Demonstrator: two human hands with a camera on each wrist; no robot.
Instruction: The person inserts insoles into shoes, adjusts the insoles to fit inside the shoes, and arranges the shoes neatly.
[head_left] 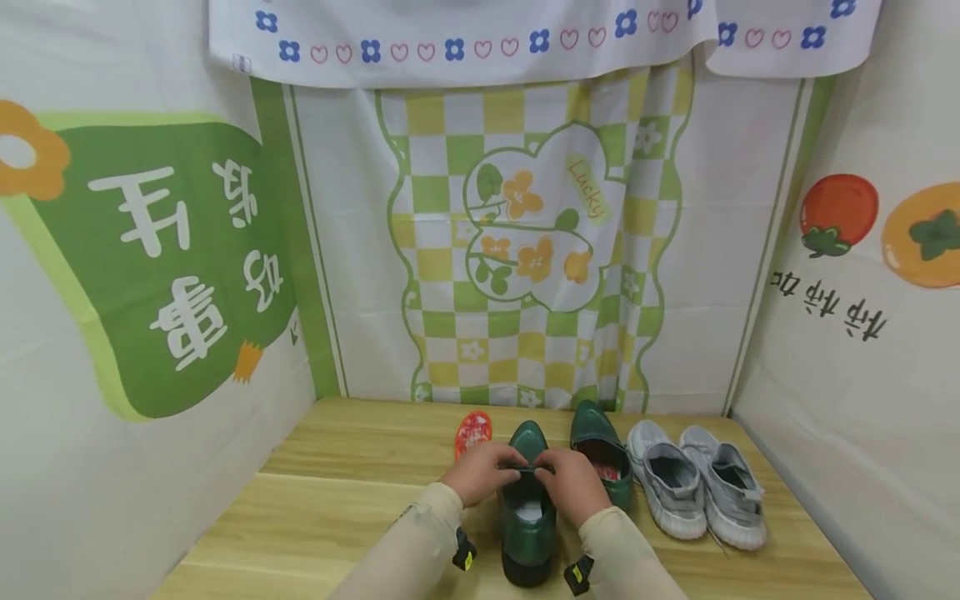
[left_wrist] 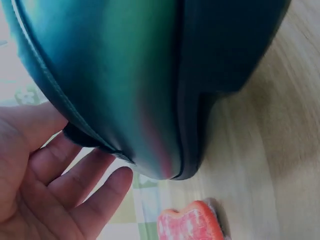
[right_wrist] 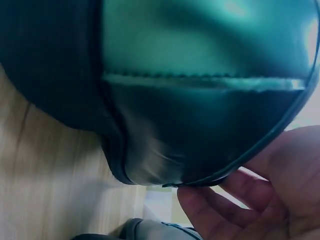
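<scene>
A shiny green loafer with a pointed toe stands on the wooden surface, heel toward me. Its opening faces up, with a pale patch on the insole. My left hand pinches the loafer's top edge at the front of the opening, from the left. Opposite it, my right hand pinches the same edge from the right. In the left wrist view, the left thumb and fingers meet at a dark flap of the shoe. The right wrist view has the right fingertips at the shoe's rim, partly hidden behind it.
Right of the hands stands a matching green loafer with something red and white inside. Farther right is a pair of grey sneakers. A red-and-white rounded piece lies behind the left hand. Printed cloth hangs behind the wooden surface.
</scene>
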